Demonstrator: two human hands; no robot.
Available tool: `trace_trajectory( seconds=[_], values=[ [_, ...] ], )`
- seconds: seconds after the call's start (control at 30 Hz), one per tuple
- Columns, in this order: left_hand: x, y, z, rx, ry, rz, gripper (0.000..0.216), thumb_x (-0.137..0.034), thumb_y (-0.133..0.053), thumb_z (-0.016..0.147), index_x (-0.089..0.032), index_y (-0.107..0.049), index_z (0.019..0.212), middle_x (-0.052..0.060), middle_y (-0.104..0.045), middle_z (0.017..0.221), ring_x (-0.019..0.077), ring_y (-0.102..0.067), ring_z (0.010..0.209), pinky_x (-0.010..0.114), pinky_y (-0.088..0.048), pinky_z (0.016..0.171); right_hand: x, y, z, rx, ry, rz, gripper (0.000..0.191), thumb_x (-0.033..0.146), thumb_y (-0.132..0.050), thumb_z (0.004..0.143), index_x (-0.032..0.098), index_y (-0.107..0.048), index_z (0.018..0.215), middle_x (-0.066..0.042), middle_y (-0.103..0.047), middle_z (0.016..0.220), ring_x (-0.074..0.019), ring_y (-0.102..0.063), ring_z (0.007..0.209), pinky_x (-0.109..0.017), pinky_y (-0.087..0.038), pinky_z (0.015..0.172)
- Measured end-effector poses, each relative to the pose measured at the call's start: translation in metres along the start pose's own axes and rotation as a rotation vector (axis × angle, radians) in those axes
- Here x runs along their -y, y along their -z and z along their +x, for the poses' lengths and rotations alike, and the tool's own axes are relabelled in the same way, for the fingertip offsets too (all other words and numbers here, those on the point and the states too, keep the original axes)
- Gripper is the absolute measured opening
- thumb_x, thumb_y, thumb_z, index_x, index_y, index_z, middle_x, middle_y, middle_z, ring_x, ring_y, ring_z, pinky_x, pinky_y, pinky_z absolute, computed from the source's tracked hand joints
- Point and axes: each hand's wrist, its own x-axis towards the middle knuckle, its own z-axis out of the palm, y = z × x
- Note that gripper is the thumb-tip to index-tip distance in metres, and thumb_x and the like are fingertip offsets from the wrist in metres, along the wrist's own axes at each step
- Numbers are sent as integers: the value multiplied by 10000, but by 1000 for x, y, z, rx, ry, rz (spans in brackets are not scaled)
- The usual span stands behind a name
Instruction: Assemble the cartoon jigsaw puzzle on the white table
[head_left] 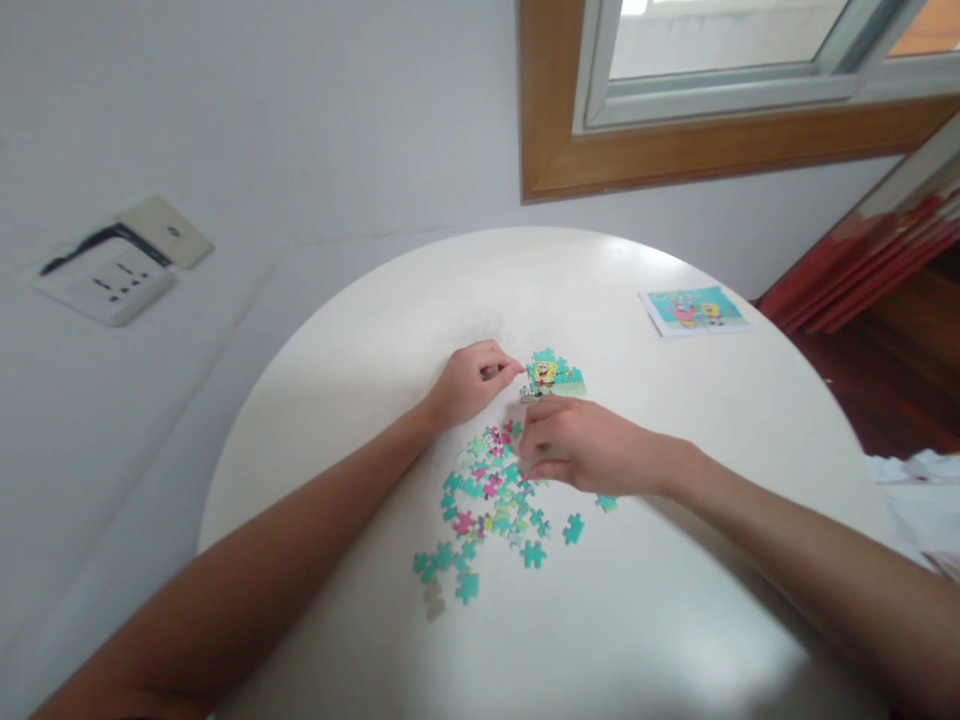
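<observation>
Pinching with thumb and forefinger drawn together at their tips, the left hand point(469, 385) sits at the left side of the joined puzzle section point(546, 370); whether a piece is caught between those tips is too small to make out. Its wrist is low, and the left forearm point(337, 510) slants in from the table's near left edge. The right hand point(570, 445) is back upward, with fingers curled down at the upper right of the loose pieces point(492, 485); its fingertips are partly hidden, so I cannot tell whether they are apart or clamped on anything. The right forearm point(795, 545) crosses the right edge.

The joined section, showing a yellow square cartoon figure on teal, lies around mid-table, just beyond the right hand. The loose pieces, teal, pink and pale green, spread from there toward the near edge of the round white table point(600, 640). A picture card point(701, 312) with similar cartoon figures lies by the far right edge; pale lettering along its top is too small to read. Past the far edge are a wood-framed window point(551, 150) and, on the left wall, a socket point(112, 285).
</observation>
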Motion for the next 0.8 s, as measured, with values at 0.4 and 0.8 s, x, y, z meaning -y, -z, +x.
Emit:
trace_trajectory(
  seconds=[0.4,0.8],
  values=[
    [-2,1,1,-4,9,-7,238,-280,-585,920,-162,-786,874,47,-683,814,127,-579,696,266,-431,643,15,-14,0,84,-22,-177,88,133,-674,853,175,-598,834,-79,-608,945,-215,-518,933,-332,-373,854],
    [-1,0,0,-7,-7,-10,228,-273,-584,916,-171,-781,863,48,-692,818,137,-599,721,269,-454,662,17,-15,0,106,-21,-126,120,69,-566,845,188,-552,854,-88,-600,927,-230,-500,929,-363,-336,837]
  ],
)
